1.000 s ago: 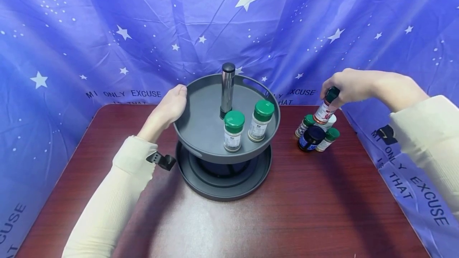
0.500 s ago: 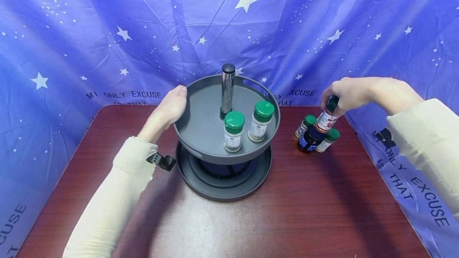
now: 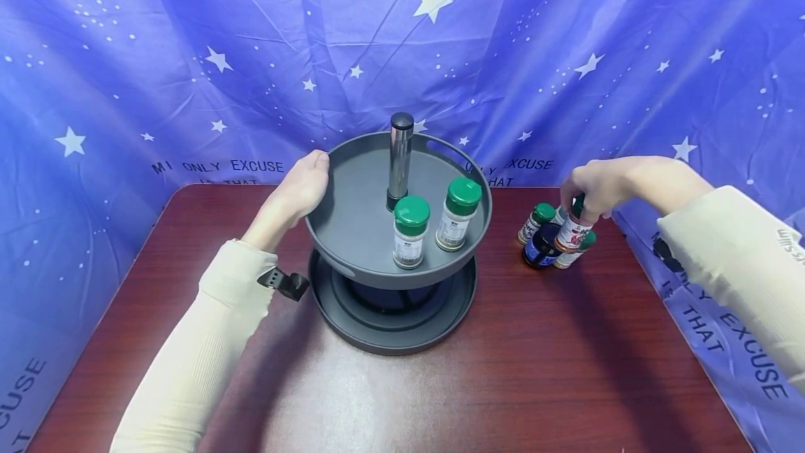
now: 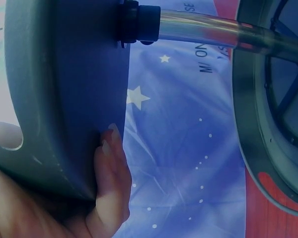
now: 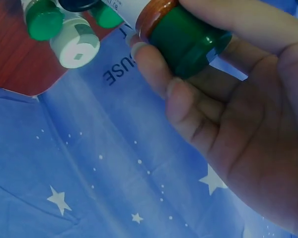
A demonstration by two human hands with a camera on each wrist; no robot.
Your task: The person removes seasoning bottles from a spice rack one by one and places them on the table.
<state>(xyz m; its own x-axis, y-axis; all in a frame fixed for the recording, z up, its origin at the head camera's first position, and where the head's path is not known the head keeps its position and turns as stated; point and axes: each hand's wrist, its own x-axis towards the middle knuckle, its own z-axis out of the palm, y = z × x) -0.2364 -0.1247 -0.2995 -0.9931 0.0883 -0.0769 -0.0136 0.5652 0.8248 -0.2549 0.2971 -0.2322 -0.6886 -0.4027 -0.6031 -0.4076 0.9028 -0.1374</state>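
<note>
My left hand [image 3: 306, 184] grips the left rim of a dark grey two-tier round tray stand [image 3: 352, 180]. In the left wrist view, its fingers [image 4: 114, 183] lie against the underside of the upper tray. Two green-capped spice jars, one nearer [image 3: 410, 233] and one to its right [image 3: 458, 215], stand on that tray. At the right, my right hand [image 3: 594, 191] holds a spice jar [image 3: 574, 235] with a red-and-white label by its dark green cap [image 5: 188, 42]. That jar overlaps a group of jars on the table in the head view.
In the group stand a dark jar with a blue label [image 3: 541, 250], a green-capped jar [image 3: 534, 224], another green-capped one [image 3: 569, 257] and a white-lidded one [image 5: 75, 42]. The lower tray [image 3: 393, 341] rests on the reddish wooden table [image 3: 522, 355]. A starry blue cloth [image 3: 251, 54] hangs behind.
My right hand has lowered the held spice jar, bringing it down in front of the jars at the right. My left hand and the tray stand have stayed in place.
</note>
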